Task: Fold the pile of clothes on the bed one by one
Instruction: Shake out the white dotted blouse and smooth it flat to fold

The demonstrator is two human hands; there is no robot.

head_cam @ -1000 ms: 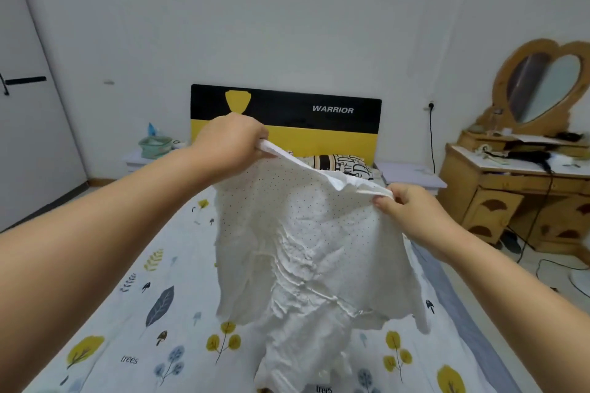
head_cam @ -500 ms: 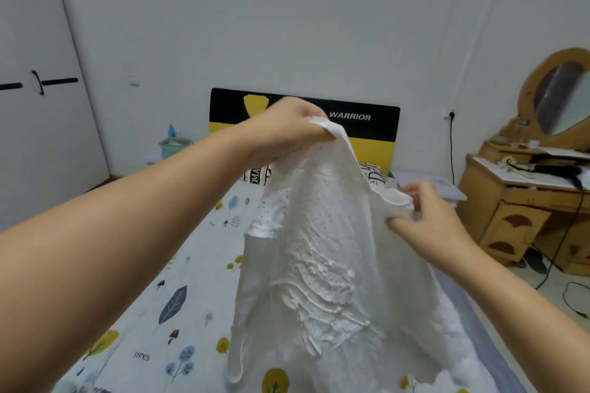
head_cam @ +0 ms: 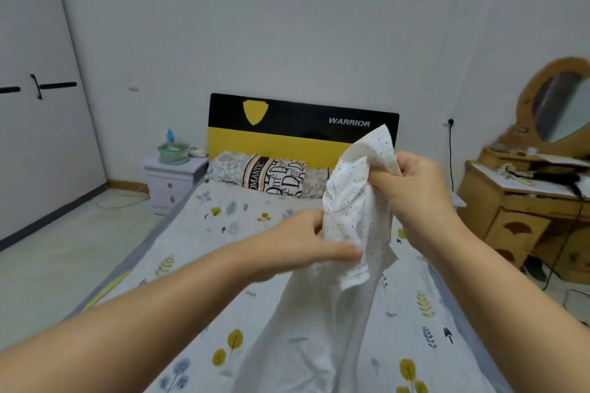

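Note:
A white garment with small dark dots [head_cam: 354, 220] hangs above the bed [head_cam: 223, 265], bunched at the top and trailing down toward the bottom edge of the view. My right hand [head_cam: 412, 188] grips its gathered upper part, with a corner of cloth sticking up above the fist. Lower and to the left, my left hand [head_cam: 306, 246] holds the garment's edge between thumb and fingers; it is blurred. The pile of other clothes is out of view.
The bed has a leaf-print sheet, with a patterned pillow [head_cam: 271, 175] against the black and yellow headboard [head_cam: 287, 134]. A white nightstand [head_cam: 172, 182] with a green basket stands left of the bed. A wooden dressing table with mirror [head_cam: 530, 201] stands at the right.
The garment was spread wide between both hands; now it is gathered into my right hand. My left hand came down from the top edge to a lower spot on the cloth.

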